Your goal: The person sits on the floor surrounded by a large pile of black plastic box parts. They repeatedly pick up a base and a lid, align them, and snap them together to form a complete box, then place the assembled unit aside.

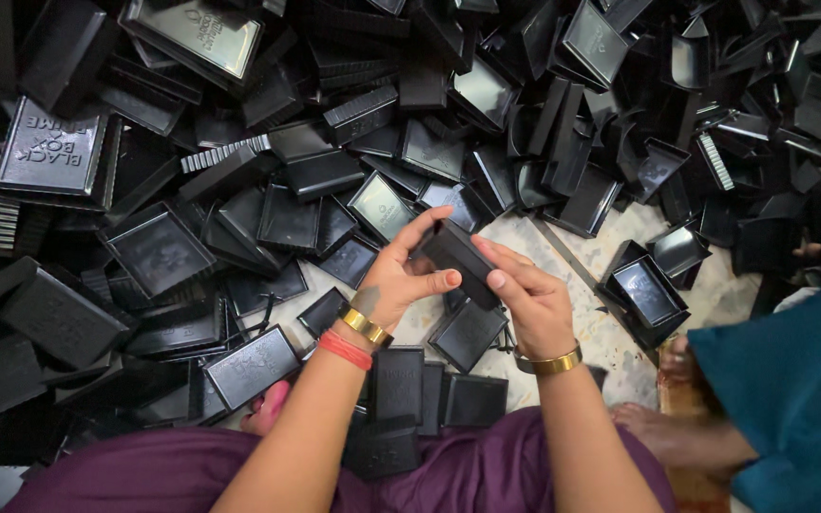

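Both hands hold one small black plastic box [456, 256] above the floor. My left hand [401, 277] grips its left end, thumb across the front. My right hand [525, 296] closes on its right side from below. Gold bangles sit on both wrists, and a red one on the left. Just under the hands lie more black box parts [467, 332], and several dark lids [401, 382] rest by my purple-clad lap [486, 475].
A large heap of black plastic boxes and lids [287, 171] covers the floor ahead and to the left. Stacked trays [646, 293] sit on the speckled floor [610, 342] at right. Another person's teal garment [800, 380] and foot [658, 432] are at the lower right.
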The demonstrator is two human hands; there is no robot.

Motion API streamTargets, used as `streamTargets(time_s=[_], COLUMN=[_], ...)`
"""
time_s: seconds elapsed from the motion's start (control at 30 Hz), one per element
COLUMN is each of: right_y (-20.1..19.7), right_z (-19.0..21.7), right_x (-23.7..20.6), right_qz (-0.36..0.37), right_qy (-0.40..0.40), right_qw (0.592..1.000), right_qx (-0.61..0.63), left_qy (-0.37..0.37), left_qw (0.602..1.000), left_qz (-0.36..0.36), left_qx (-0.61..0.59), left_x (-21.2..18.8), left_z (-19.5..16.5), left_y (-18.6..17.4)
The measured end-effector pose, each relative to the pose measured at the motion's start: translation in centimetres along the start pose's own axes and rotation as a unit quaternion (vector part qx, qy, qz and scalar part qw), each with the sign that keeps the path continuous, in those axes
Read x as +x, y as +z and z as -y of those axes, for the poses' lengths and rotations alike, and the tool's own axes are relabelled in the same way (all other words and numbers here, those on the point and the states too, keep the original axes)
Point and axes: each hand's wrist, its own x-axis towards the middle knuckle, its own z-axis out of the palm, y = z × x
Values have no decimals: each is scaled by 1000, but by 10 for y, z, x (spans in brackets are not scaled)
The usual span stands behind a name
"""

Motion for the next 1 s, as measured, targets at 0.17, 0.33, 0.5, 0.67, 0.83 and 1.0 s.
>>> streamTargets(time_s=[0.17,0.33,0.5,0.67,0.83,1.0], right_y=[-6,-9,-17,-6,7,2], right_z=[-2,-3,8,13,19,26], right_x=[-1,-5,-5,-4,-3,-1], right_qz=[-2,-63,-21,18,27,68], right_qy=[-17,-48,-81,-73,-115,-108], right_qw=[998,994,996,987,970,967], right_qx=[64,70,-4,-139,-211,-220], left_qy=[-12,0,7,-10,7,25], left_qw=[1000,1000,1000,1000,998,999], left_qz=[28,14,12,4,8,2], left_qx=[3,25,-2,27,55,48], left_x=[-1,0,0,-2,-2,-3], left_z=[-8,-9,-12,-10,-7,-1], left_y=[2,2,-2,4,7,4])
